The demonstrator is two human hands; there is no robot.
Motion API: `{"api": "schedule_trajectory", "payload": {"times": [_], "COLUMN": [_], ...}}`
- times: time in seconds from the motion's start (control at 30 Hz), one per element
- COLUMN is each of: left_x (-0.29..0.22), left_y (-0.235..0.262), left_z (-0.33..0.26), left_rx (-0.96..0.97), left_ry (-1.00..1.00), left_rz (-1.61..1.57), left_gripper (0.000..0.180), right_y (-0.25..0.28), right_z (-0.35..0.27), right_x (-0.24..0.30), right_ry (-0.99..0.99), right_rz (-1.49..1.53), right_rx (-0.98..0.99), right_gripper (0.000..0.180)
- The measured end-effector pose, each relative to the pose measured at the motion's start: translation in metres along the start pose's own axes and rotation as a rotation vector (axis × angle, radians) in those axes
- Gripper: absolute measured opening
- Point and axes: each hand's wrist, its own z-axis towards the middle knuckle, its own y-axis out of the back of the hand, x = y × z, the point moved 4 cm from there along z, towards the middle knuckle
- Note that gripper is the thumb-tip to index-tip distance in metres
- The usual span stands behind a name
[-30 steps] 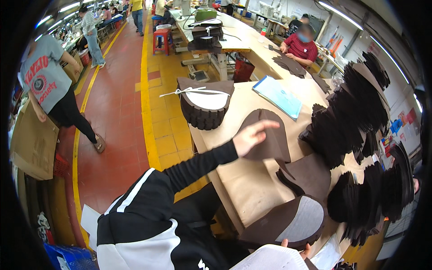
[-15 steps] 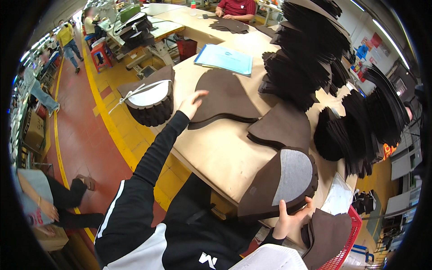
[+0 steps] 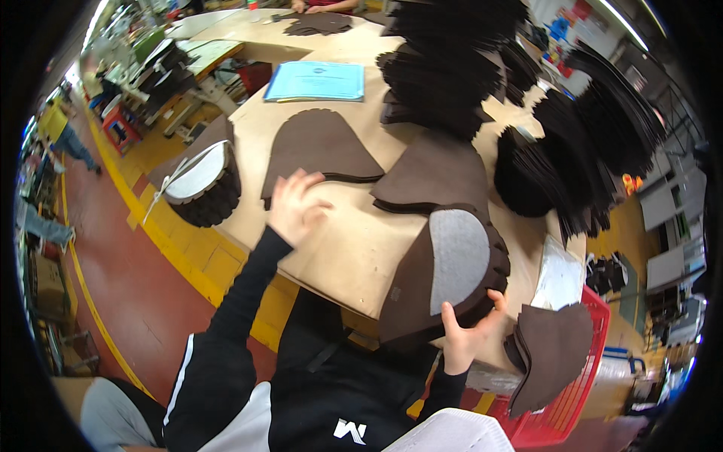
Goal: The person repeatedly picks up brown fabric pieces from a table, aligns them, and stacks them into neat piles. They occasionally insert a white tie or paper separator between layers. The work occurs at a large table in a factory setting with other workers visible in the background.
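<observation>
Head view. Tan worktable (image 3: 339,248) in a factory hall with red floor (image 3: 120,301) and yellow lines. Blue rectangular folder (image 3: 315,81) flat at far table end; red basket (image 3: 580,392) at lower right. Left hand (image 3: 296,207), fingers spread wide, resting on near edge of brown rounded cut piece (image 3: 320,147). Right hand (image 3: 467,335) gripping near edge of brown piece stack (image 3: 444,275) topped with grey lining, at table front.
</observation>
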Motion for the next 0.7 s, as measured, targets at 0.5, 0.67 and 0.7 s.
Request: {"api": "schedule_trajectory", "payload": {"times": [0.5,0.67,0.7], "left_x": [-0.098,-0.031,-0.036], "left_y": [-0.038,-0.039,-0.035], "left_z": [-0.050,-0.070,-0.071], "left_rx": [-0.144,0.107,0.170], "left_ry": [0.692,0.792,0.754], "left_rz": [-1.340,-1.653,-1.650], "left_gripper": [0.058,0.074,0.076], "right_y": [-0.112,-0.106,-0.115], "right_z": [0.000,0.056,0.069], "right_x": [0.026,0.023,-0.009], "right_ry": [-0.444,0.303,0.200], "right_rz": [0.846,-0.213,-0.007], "right_rx": [0.724,0.280,0.424], "right_gripper": [0.062,0.064,0.066]}}
